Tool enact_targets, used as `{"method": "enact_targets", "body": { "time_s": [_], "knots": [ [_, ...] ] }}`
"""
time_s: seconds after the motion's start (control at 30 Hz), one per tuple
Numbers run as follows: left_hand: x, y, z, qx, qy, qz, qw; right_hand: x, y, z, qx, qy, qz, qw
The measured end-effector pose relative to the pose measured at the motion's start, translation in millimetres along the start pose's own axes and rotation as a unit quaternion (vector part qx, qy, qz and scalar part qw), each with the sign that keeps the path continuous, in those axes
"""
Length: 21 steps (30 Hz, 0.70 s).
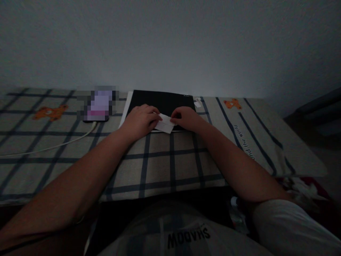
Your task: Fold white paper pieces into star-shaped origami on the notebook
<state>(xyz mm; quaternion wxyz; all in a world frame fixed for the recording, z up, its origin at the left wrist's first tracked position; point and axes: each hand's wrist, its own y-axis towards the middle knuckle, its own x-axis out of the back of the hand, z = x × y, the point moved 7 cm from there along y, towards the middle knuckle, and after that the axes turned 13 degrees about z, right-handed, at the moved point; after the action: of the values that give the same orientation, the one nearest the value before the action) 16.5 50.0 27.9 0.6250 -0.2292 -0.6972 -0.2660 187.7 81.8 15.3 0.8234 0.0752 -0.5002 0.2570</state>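
Note:
Between my two hands is a small piece of white paper (164, 124), with a faint crease across it. My left hand (142, 121) pinches its left end between thumb and fingers. At the paper's right end, the thumb and forefinger of my right hand (186, 117) are closed on its edge. Both hands are over a black flat folder or notebook (160, 99), which has white sheets (125, 110) showing at its left side. The paper's lower corner reaches past the black cover's near edge.
A checked tablecloth (160, 160) covers the table against a pale wall (170, 46). To the left lies a phone (99, 105) with a white cable (69, 142). A small white scrap (198, 103) lies right of the black cover. Crumpled tissues (303, 188) and a bottle (237, 209) sit below the table's right front edge.

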Motion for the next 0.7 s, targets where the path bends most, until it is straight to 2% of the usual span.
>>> {"method": "enact_targets", "body": {
  "time_s": [0.23, 0.33, 0.4, 0.5, 0.57, 0.63, 0.7],
  "knots": [
    [8.4, -4, 3, 0.032, -0.018, -0.049, 0.998, 8, -2, -2, 0.014, 0.099, -0.033, 0.994],
    [16.8, -9, 12, 0.084, -0.085, -0.116, 0.986, 14, -3, -6, 0.015, 0.165, -0.077, 0.983],
    [16.9, -12, 22, 0.122, -0.155, -0.168, 0.966, 15, -3, -9, 0.017, 0.222, -0.106, 0.969],
    [6.6, -12, 40, 0.17, -0.297, -0.225, 0.912, 13, -3, -15, 0.018, 0.325, -0.139, 0.935],
    [-4.2, -9, 47, 0.201, -0.41, -0.234, 0.858, 9, -2, -19, 0.016, 0.398, -0.152, 0.905],
    [-14.3, -6, 45, 0.219, -0.518, -0.209, 0.8, 4, 0, -20, 0.021, 0.462, -0.154, 0.873],
    [-22.4, 0, 30, 0.202, -0.609, -0.135, 0.755, -1, 3, -19, 0.031, 0.509, -0.154, 0.846]
  ]
}}
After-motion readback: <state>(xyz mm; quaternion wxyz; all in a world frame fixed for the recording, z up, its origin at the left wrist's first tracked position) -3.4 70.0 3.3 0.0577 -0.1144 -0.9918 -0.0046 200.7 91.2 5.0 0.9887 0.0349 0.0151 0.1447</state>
